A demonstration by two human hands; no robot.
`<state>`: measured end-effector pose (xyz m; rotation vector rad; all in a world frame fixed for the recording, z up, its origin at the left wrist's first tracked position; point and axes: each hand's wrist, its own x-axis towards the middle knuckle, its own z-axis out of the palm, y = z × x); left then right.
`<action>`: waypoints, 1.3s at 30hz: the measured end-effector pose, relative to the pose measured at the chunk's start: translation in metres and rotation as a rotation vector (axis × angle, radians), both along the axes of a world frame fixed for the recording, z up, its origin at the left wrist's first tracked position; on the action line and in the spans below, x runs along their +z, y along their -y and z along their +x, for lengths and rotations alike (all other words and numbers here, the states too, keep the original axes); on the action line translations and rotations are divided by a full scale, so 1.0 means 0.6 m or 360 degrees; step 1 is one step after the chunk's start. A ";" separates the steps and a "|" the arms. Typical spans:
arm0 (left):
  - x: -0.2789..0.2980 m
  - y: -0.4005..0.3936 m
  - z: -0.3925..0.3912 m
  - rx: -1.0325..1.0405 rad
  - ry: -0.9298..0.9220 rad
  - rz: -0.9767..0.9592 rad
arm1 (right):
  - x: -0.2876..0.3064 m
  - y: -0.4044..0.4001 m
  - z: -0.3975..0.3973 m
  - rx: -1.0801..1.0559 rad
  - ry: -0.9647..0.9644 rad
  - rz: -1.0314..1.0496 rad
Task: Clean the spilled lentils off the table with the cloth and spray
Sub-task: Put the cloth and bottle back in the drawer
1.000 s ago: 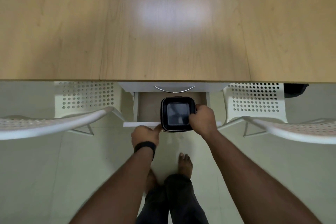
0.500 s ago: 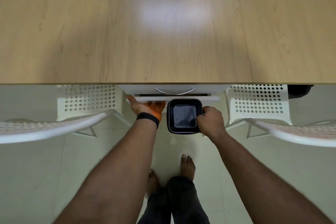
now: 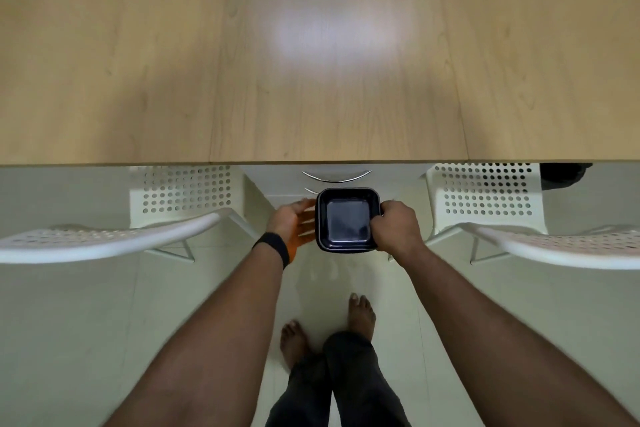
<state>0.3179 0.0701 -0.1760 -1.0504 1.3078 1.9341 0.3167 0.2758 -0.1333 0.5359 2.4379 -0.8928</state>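
Right hand (image 3: 394,229) pinching the right rim of the black tray (image 3: 347,218), held below the table (image 3: 311,62) edge at 6 o'clock. Left hand (image 3: 294,224) flat, fingers straight, at the tray's 9 o'clock. Best lifted level onto the tabletop, left palm steadying. No lentils, cloth or spray in view.

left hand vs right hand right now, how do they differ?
The right hand grips the black tray's right rim with curled fingers; the left hand has its fingers straight beside the tray's left side. The left wrist wears a black band; the right is bare. Both are below the table edge.
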 end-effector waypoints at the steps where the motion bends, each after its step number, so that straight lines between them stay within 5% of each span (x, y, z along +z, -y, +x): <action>1: 0.026 0.010 0.018 -0.0118 0.0002 -0.0012 | 0.019 0.006 0.006 -0.0006 -0.0001 -0.0018; 5: 0.106 0.032 0.062 -0.0466 -0.0104 0.0010 | 0.083 0.021 0.015 -0.0030 -0.0014 -0.0074; 19: 0.362 0.096 0.026 -0.0727 -0.0685 -0.0537 | 0.353 0.084 -0.007 0.0209 -0.0420 0.0212; 26: 0.369 0.090 -0.084 -0.0819 -0.0731 -0.0771 | 0.363 0.081 -0.106 0.0229 -0.0512 0.0407; 39: 0.354 0.048 -0.369 -0.0907 -0.0563 -0.1198 | 0.306 0.020 -0.406 0.0023 -0.0507 -0.0061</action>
